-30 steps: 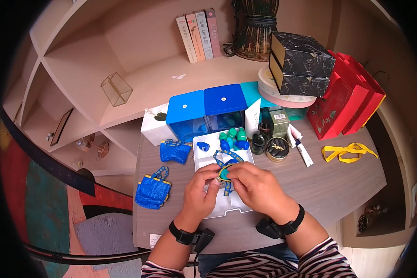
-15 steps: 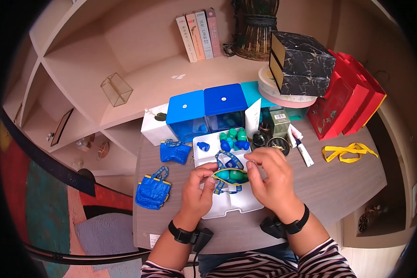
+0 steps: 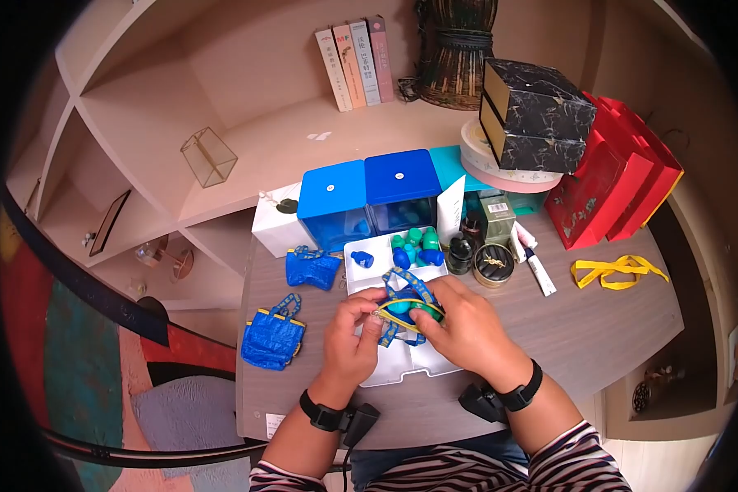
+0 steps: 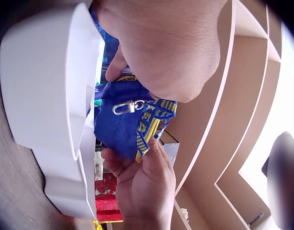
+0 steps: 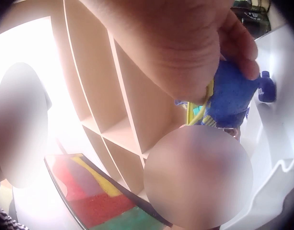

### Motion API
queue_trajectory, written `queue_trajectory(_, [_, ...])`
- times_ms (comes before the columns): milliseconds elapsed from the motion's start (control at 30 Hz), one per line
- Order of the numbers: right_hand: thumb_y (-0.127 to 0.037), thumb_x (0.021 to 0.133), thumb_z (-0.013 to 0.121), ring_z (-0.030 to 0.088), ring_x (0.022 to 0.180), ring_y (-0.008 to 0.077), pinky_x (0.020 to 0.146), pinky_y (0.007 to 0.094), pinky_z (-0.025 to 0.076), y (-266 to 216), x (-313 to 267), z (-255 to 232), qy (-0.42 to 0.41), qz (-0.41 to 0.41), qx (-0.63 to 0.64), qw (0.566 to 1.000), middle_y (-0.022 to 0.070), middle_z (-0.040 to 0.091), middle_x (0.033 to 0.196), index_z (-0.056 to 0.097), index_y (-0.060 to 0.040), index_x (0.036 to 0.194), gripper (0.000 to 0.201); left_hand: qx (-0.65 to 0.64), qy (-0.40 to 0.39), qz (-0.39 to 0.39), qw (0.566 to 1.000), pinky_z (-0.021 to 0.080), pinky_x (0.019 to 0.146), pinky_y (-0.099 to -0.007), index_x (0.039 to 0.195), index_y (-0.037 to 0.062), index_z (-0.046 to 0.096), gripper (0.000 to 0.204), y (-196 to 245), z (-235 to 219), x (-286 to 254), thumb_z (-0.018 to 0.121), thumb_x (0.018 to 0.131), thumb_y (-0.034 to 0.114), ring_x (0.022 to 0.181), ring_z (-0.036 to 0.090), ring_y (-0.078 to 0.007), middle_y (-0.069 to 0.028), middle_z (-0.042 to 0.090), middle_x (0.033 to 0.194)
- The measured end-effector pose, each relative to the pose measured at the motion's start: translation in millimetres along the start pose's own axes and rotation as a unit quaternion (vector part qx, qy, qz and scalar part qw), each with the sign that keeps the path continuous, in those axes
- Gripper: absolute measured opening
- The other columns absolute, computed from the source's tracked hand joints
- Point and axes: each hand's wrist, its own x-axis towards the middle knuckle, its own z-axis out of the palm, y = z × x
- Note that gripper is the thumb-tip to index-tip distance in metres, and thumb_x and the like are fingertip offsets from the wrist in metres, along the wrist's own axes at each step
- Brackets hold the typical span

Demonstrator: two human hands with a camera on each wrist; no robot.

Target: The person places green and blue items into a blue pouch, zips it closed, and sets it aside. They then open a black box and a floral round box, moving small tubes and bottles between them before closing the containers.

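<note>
Over the white tray (image 3: 385,366), both hands hold a small blue bag (image 4: 115,120) with yellow trim and patterned straps. The left hand (image 3: 351,338) pinches the bag's left end, by the metal clasp (image 4: 129,107). At the other end the right hand (image 3: 477,332) grips the rim, its thumb over the opening. Green and teal pieces (image 3: 399,307) show inside the bag's mouth. A blue bottle-shaped piece (image 3: 362,260) lies in the tray's back left compartment; several green and blue pieces (image 3: 415,240) lie in the back right one.
Two more blue bags (image 3: 274,338) (image 3: 312,269) lie left of the tray. Behind stand blue-lidded boxes (image 3: 333,190) and a white box (image 3: 280,225). To the right are a round jar (image 3: 493,265), a tube (image 3: 540,275), a yellow ribbon (image 3: 615,272) and red paper bags (image 3: 599,184).
The right hand moved off the bag's right end, uncovering green pieces in its wide mouth, then came back to grip the rim. The left hand stayed at the left end.
</note>
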Motion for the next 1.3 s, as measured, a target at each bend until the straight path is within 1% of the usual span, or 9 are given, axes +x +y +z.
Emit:
queue_trajectory(267, [-0.002,0.078,0.079,0.068,0.084,0.025,0.07,0.0313,0.056,-3.1,3.0,2.0,0.063,-0.056,0.1,0.991,0.0148,0.065,0.109,0.064,0.0031,0.112,0.038,-0.09,-0.014,0.0,0.996,0.05,0.102,-0.0399,0.118,0.0026,0.049,0.028,-1.1,-6.6,1.5,0.06,0.093,-0.002,0.126,0.058,-0.0298,-0.0232,0.054,0.135])
queue_trajectory(433, [0.0,0.077,0.08,0.068,0.084,0.0239,0.07,0.0306,0.056,-4.4,2.2,4.1,0.077,-0.061,0.112,0.989,0.0144,0.065,0.11,0.065,0.0022,0.113,0.039,-0.013,-0.077,0.017,0.997,0.047,0.106,-0.0416,0.13,0.0037,0.046,0.054,20.1,-6.9,9.5,0.07,0.083,-0.002,0.126,0.058,-0.0329,-0.0239,0.051,0.141])
queue_trajectory(533, [-0.007,0.082,0.079,0.068,0.082,0.0269,0.07,0.033,0.057,-4.9,1.6,2.8,0.068,-0.043,0.116,0.99,0.0148,0.064,0.109,0.063,0.0018,0.114,0.037,0.069,-0.065,-0.009,0.996,0.047,0.105,-0.0404,0.133,0.0031,0.046,0.06,14.8,-2.2,4.3,0.072,0.079,-0.004,0.126,0.059,-0.0333,-0.022,0.055,0.139])
queue_trajectory(833, [-0.009,0.086,0.077,0.068,0.083,0.0269,0.069,0.0332,0.056,-2.4,1.7,3.8,0.082,-0.041,0.124,0.988,0.015,0.064,0.106,0.065,0.002,0.109,0.027,0.114,-0.061,-0.03,0.991,0.054,0.09,-0.0373,0.118,0.001,0.057,0.045,4.4,-5.4,2.1,0.067,0.076,-0.012,0.107,0.068,-0.0372,-0.0201,0.066,0.119])
queue_trajectory(900, [-0.004,0.085,0.076,0.064,0.08,0.0183,0.066,0.0291,0.052,-0.5,2.0,4.5,0.092,-0.068,0.104,0.988,0.0121,0.065,0.104,0.067,0.0014,0.108,0.026,0.112,-0.063,-0.032,0.991,0.053,0.091,-0.0371,0.117,0.0008,0.058,0.043,4.5,-5.7,2.1,0.066,0.076,-0.012,0.108,0.068,-0.036,-0.0193,0.066,0.119])
queue_trajectory(967, [-0.004,0.086,0.076,0.064,0.08,0.018,0.066,0.029,0.052,-0.9,2.1,4.9,0.093,-0.07,0.103,0.988,0.0117,0.066,0.103,0.067,0.001,0.108,0.024,0.11,-0.065,-0.033,0.991,0.053,0.091,-0.0369,0.116,0.0007,0.058,0.042,3.0,-6.3,1.6,0.066,0.077,-0.012,0.108,0.068,-0.0348,-0.0184,0.066,0.119])
queue_trajectory(1167, [-0.012,0.088,0.076,0.065,0.071,0.0188,0.062,0.0306,0.052,-5.7,-1.0,3.7,0.051,-0.005,0.159,0.986,0.0119,0.067,0.096,0.067,0.0002,0.107,0.024,-0.062,-0.064,-0.049,0.995,0.052,0.095,-0.0357,0.126,0.0032,0.051,0.048,5.5,0.2,2.8,0.065,0.082,-0.01,0.111,0.066,-0.0261,-0.014,0.064,0.124])
queue_trajectory(1233, [-0.017,0.089,0.076,0.067,0.067,0.0208,0.06,0.0328,0.052,-4.9,-1.5,2.5,0.036,0.007,0.184,0.982,0.0135,0.067,0.095,0.066,0.0005,0.109,0.028,-0.162,-0.021,-0.138,0.977,0.056,0.093,-0.0381,0.133,0.0044,0.044,0.052,0.0,-0.8,-0.1,0.063,0.087,-0.007,0.111,0.066,-0.025,-0.0153,0.062,0.126])
queue_trajectory(1300, [-0.023,0.09,0.077,0.066,0.067,0.0189,0.059,0.0325,0.051,-4.9,-0.7,-0.1,0.027,-0.007,0.214,0.976,0.0145,0.068,0.096,0.064,0.0002,0.114,0.036,-0.232,-0.006,-0.153,0.96,0.059,0.09,-0.0399,0.135,0.0043,0.042,0.05,2.1,-5.4,-0.7,0.062,0.09,-0.004,0.11,0.066,-0.0249,-0.0157,0.061,0.125])
